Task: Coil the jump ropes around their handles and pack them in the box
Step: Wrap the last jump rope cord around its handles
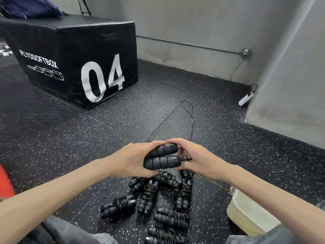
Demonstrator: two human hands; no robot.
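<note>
My left hand (136, 158) grips two black ribbed jump rope handles (162, 156) held side by side, tips pointing right. My right hand (195, 158) curls around their right ends, where the thin black rope (192, 118) comes out and trails in a loop across the floor ahead. Below my hands lies a pile of several coiled jump ropes (158, 201), each with rope wound around its paired handles. A pale plastic box (249, 214) sits at the lower right by my right forearm.
A large black plyo soft box marked 04 (79, 59) stands at the upper left on the speckled rubber floor. A grey wall and pillar (290, 76) close off the right, with a white power strip (246, 99) at their foot. Something red (6, 182) shows at the left edge.
</note>
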